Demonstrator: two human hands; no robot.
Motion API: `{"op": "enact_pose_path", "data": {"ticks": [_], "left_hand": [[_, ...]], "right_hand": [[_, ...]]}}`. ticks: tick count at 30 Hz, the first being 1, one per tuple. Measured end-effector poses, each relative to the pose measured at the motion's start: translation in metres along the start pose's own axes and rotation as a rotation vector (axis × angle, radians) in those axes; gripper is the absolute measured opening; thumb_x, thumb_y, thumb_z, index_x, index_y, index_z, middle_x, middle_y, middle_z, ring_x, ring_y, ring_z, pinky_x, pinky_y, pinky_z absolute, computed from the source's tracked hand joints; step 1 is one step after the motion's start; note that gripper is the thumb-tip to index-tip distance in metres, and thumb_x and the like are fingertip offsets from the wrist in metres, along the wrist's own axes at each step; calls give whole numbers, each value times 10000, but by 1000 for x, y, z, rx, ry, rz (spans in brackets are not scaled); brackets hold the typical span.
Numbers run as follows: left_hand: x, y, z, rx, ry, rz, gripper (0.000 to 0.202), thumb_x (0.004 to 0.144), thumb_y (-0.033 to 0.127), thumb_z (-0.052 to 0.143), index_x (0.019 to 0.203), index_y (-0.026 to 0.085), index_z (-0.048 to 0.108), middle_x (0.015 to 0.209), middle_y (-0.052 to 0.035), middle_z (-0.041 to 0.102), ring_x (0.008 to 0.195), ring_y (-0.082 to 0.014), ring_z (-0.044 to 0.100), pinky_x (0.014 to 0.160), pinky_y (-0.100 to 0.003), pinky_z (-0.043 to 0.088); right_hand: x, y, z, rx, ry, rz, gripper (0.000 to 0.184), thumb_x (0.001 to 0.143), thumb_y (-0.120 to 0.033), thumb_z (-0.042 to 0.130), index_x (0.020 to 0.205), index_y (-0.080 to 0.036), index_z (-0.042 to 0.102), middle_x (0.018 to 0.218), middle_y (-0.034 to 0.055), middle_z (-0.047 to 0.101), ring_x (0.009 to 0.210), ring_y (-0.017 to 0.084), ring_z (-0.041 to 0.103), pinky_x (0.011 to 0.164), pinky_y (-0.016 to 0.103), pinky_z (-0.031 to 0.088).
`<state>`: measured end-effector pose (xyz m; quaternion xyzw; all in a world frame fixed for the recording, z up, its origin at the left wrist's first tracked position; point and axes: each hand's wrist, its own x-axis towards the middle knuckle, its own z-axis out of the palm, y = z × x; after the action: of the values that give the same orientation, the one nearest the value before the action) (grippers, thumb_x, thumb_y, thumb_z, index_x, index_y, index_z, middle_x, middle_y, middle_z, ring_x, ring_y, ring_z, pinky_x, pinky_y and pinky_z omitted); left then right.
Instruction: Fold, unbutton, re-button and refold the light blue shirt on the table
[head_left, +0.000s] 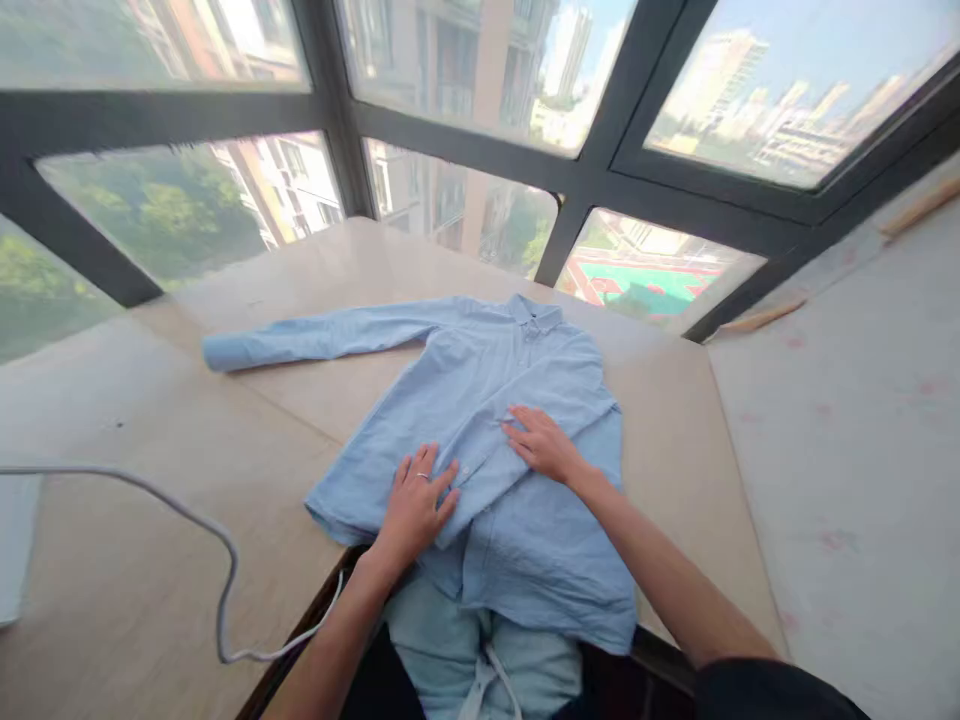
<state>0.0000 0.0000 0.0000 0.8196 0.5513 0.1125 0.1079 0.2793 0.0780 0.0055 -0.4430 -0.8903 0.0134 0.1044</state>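
A light blue button-up shirt (450, 390) lies spread on the beige surface, its collar toward the windows and its hem at the front edge, close to my lap. One sleeve stretches out to the left. The other sleeve is folded diagonally across the shirt's front. My left hand (418, 505), with a ring on one finger, rests flat on the shirt near the lower end of the folded sleeve, fingers apart. Higher up and to the right, my right hand (544, 442) lies on the folded sleeve with fingers stretched out. Neither hand grips the cloth.
A white cable (225, 560) curves over the left of the beige surface (165, 420) and past its front edge. A pale flat object (16, 545) is at the far left. Dark-framed windows (465, 140) border the back; a patterned wall (847, 450) stands right.
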Motion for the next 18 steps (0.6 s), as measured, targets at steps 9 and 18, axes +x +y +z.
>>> {"op": "enact_pose_path", "data": {"ticks": [9,18], "left_hand": [[-1,-8,1,-155,15,4,330,925,330,565,1230,310,688,1533,-104,412,1443,-294,339,1180,-529,266],[11,-16,-18,-472,-86,-119,264,897,367,574,1037,268,775,1444,-75,534,1419,-293,386,1193,-507,256]], "right_hand": [[-13,16,10,157,90,-7,299,942,-231,549,1198,-227,703,1417,120,557,1320,285,519,1089,502,440],[-17,15,22,378,232,88,299,946,-237,503,1148,-240,723,1329,96,633,1275,256,566,1099,519,426]]}}
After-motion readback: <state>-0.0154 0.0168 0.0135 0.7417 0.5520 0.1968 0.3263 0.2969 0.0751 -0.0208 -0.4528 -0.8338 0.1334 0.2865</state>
